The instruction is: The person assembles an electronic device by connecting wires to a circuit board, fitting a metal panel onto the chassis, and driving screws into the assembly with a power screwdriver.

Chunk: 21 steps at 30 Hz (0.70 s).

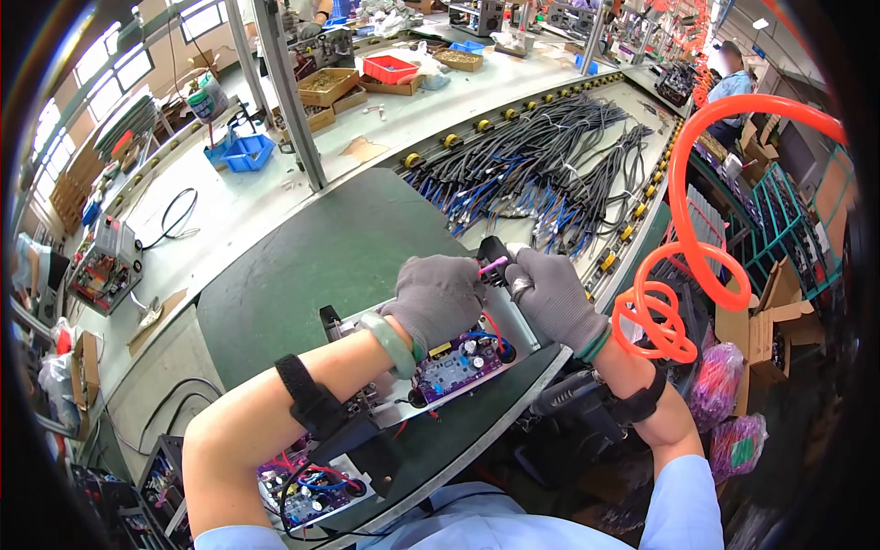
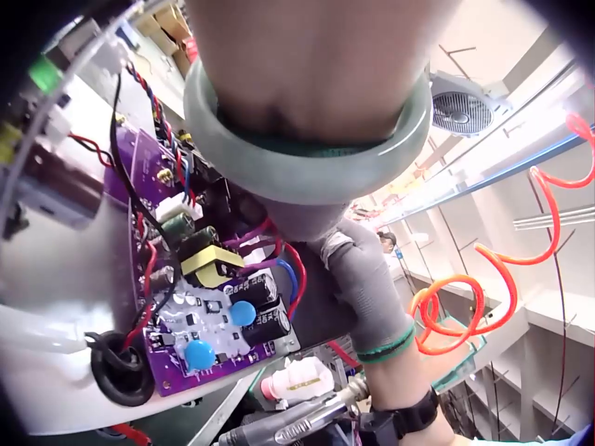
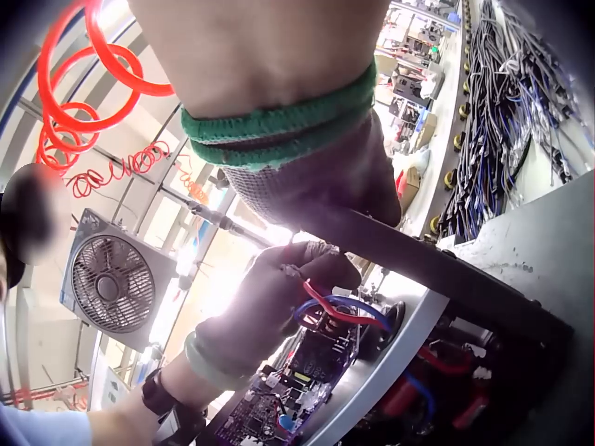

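Note:
My gloved left hand [image 1: 435, 298] reaches over a metal chassis holding a purple circuit board [image 1: 463, 365]. Its curled fingers pinch wires; red and blue wires [image 3: 349, 314] loop from that hand down to a round grommet. Between both hands runs a short pink-purple wire [image 1: 493, 267]. Its other end meets the curled fingertips of my gloved right hand [image 1: 555, 298], which pinch it close beside an upright black bracket [image 1: 492, 248]. One right-hand finger carries a pale wrap. In the right wrist view, the right fingertips are hidden behind a long black panel [image 3: 400, 243].
Dark cable bundles [image 1: 541, 156] lie along the roller track ahead. An orange coiled air hose [image 1: 683, 238] hangs at the right. Below the left forearm is another circuit board [image 1: 307, 486]. Beside the right forearm is a black power tool [image 1: 573, 394]. Blue bins [image 1: 249, 154] stand at the back left.

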Each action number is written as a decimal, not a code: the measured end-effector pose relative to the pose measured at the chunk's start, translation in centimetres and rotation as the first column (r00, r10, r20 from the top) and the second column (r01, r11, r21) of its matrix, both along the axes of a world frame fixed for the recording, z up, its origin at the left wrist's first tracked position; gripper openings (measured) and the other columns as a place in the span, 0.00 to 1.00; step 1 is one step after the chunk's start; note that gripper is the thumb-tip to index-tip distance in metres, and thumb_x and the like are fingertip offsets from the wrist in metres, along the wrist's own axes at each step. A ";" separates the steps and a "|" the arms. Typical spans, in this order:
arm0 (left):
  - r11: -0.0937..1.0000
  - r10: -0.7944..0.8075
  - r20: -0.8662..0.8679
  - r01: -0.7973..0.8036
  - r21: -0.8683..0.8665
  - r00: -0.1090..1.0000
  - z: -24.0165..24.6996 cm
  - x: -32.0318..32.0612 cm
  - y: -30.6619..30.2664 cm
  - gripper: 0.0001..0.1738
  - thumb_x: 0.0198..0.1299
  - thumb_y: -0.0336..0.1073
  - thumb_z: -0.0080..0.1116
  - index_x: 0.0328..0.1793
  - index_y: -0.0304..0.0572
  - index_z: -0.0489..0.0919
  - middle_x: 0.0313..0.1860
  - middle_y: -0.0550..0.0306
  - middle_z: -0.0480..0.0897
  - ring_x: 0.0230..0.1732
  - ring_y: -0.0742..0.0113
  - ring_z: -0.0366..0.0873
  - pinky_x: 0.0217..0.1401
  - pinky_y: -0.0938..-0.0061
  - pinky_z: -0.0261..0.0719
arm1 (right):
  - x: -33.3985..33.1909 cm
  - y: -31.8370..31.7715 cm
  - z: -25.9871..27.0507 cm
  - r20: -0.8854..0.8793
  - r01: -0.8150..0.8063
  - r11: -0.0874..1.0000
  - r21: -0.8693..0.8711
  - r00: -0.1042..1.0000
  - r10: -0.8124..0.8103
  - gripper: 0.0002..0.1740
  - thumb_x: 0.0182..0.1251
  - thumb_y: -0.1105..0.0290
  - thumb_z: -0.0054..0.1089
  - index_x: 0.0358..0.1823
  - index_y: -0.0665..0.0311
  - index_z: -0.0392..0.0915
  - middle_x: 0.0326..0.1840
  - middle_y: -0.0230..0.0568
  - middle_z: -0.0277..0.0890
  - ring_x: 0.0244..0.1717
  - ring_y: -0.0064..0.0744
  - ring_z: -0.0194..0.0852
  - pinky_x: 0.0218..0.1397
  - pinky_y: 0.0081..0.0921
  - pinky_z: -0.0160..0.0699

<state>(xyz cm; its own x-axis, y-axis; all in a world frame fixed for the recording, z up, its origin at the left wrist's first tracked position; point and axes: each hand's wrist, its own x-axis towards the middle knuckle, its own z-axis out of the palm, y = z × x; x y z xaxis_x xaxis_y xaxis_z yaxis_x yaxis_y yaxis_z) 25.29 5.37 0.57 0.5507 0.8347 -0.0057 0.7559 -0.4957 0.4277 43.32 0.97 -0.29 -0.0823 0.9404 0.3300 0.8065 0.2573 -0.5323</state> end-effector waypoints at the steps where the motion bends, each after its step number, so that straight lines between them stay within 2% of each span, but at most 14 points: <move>1: 1.000 0.000 0.000 0.000 -0.005 1.000 -0.1 0.2 0.0 0.12 0.62 0.42 0.59 0.37 0.43 0.85 0.30 0.45 0.85 0.38 0.42 0.85 0.45 0.52 0.80 | -0.1 -0.1 0.0 0.000 0.000 1.000 -0.005 1.000 0.000 0.07 0.66 0.72 0.57 0.36 0.71 0.76 0.22 0.60 0.73 0.28 0.63 0.77 0.31 0.48 0.72; 3: 0.987 -0.108 -0.092 0.117 0.105 0.990 -0.1 0.4 0.0 0.10 0.56 0.40 0.61 0.35 0.41 0.85 0.28 0.45 0.85 0.36 0.41 0.85 0.45 0.52 0.80 | -0.3 -0.2 0.2 -0.037 0.000 1.000 0.009 0.999 0.000 0.06 0.63 0.73 0.57 0.35 0.71 0.76 0.23 0.61 0.73 0.29 0.63 0.77 0.32 0.49 0.71; 6: 0.977 -0.147 -0.017 0.148 0.154 0.989 -0.4 0.5 0.8 0.10 0.52 0.40 0.63 0.33 0.40 0.84 0.26 0.44 0.84 0.33 0.41 0.85 0.42 0.52 0.80 | 0.0 0.1 -0.4 0.031 0.012 0.998 0.054 0.999 -0.014 0.05 0.61 0.74 0.57 0.34 0.71 0.76 0.23 0.61 0.73 0.29 0.64 0.78 0.32 0.50 0.72; 7: 0.976 -0.149 -0.024 0.151 0.155 0.988 -0.7 0.4 0.5 0.10 0.52 0.40 0.63 0.33 0.40 0.84 0.26 0.44 0.84 0.33 0.41 0.85 0.42 0.52 0.80 | -0.2 -0.2 -0.2 0.024 0.015 0.998 0.055 1.000 -0.016 0.05 0.61 0.74 0.57 0.34 0.71 0.76 0.23 0.61 0.73 0.29 0.64 0.78 0.32 0.50 0.72; 9: 0.966 -0.139 -0.089 0.154 0.207 0.986 -0.3 0.7 0.0 0.09 0.53 0.39 0.63 0.32 0.42 0.85 0.25 0.45 0.84 0.32 0.41 0.84 0.40 0.52 0.80 | -0.4 -0.5 0.6 0.089 0.034 0.998 -0.051 0.996 -0.029 0.10 0.61 0.72 0.59 0.40 0.71 0.77 0.25 0.55 0.78 0.32 0.60 0.82 0.37 0.50 0.78; 12: 0.978 -0.144 -0.083 0.155 0.140 0.986 0.4 1.0 0.2 0.08 0.54 0.39 0.62 0.31 0.43 0.85 0.26 0.45 0.84 0.32 0.42 0.85 0.38 0.52 0.81 | 0.0 -0.7 -0.5 0.068 0.052 0.998 0.019 0.996 -0.053 0.14 0.60 0.69 0.64 0.42 0.71 0.77 0.25 0.54 0.80 0.32 0.58 0.83 0.37 0.49 0.80; 13: 0.968 -0.155 0.033 0.145 0.204 0.987 -1.1 0.6 1.0 0.09 0.56 0.39 0.61 0.33 0.44 0.85 0.28 0.45 0.85 0.34 0.42 0.85 0.39 0.52 0.81 | -0.3 -1.0 -0.1 0.075 0.026 1.000 0.013 0.997 -0.027 0.17 0.59 0.66 0.67 0.43 0.71 0.76 0.25 0.54 0.80 0.32 0.58 0.83 0.38 0.49 0.81; 14: 0.966 -0.161 0.026 0.152 0.209 0.987 -0.8 0.7 0.9 0.09 0.56 0.39 0.61 0.33 0.44 0.85 0.28 0.45 0.85 0.34 0.42 0.85 0.39 0.52 0.81 | -0.3 -0.7 0.0 0.068 0.032 0.999 0.019 0.997 -0.033 0.17 0.59 0.66 0.67 0.43 0.71 0.76 0.25 0.54 0.80 0.32 0.58 0.83 0.38 0.49 0.81; 16: 0.977 -0.077 -0.091 0.093 0.189 0.993 -0.4 1.3 0.2 0.10 0.58 0.40 0.60 0.35 0.44 0.86 0.30 0.43 0.85 0.35 0.42 0.85 0.38 0.53 0.81 | -0.1 -0.7 0.1 0.234 0.031 0.999 -0.032 0.972 -0.023 0.18 0.60 0.66 0.68 0.45 0.70 0.74 0.26 0.55 0.81 0.32 0.59 0.83 0.38 0.49 0.81; 18: 0.958 -0.098 -0.066 0.112 0.263 0.993 0.1 0.8 -0.5 0.10 0.59 0.40 0.59 0.36 0.45 0.86 0.30 0.44 0.85 0.35 0.42 0.85 0.40 0.52 0.81 | 0.0 -1.3 0.8 0.189 0.025 0.999 -0.037 0.982 -0.018 0.18 0.62 0.67 0.65 0.48 0.69 0.74 0.26 0.56 0.80 0.32 0.60 0.83 0.38 0.51 0.81; 20: 0.977 -0.046 -0.067 0.059 0.206 0.997 0.9 0.0 -1.2 0.10 0.60 0.41 0.58 0.36 0.46 0.86 0.31 0.44 0.85 0.36 0.42 0.85 0.42 0.52 0.81 | 0.1 -1.3 -0.3 0.109 0.057 0.997 -0.044 0.993 -0.052 0.17 0.64 0.67 0.63 0.50 0.67 0.73 0.26 0.58 0.79 0.32 0.61 0.82 0.38 0.53 0.80; 21: 0.987 -0.011 -0.061 0.021 0.159 0.998 1.3 -0.1 -1.6 0.09 0.59 0.40 0.58 0.37 0.47 0.86 0.31 0.44 0.85 0.38 0.42 0.85 0.44 0.51 0.80 | 0.0 -1.2 -0.6 0.059 0.064 0.998 -0.022 0.996 -0.063 0.17 0.66 0.69 0.60 0.54 0.67 0.75 0.26 0.57 0.79 0.29 0.58 0.82 0.36 0.50 0.80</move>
<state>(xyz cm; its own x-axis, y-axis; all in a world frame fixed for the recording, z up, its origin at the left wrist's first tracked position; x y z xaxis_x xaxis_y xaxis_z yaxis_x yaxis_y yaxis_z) 25.21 3.76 1.87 0.5668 0.8185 0.0935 0.7689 -0.5664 0.2968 43.31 -0.23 -0.87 -0.0403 0.9520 0.3036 0.8506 0.1921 -0.4895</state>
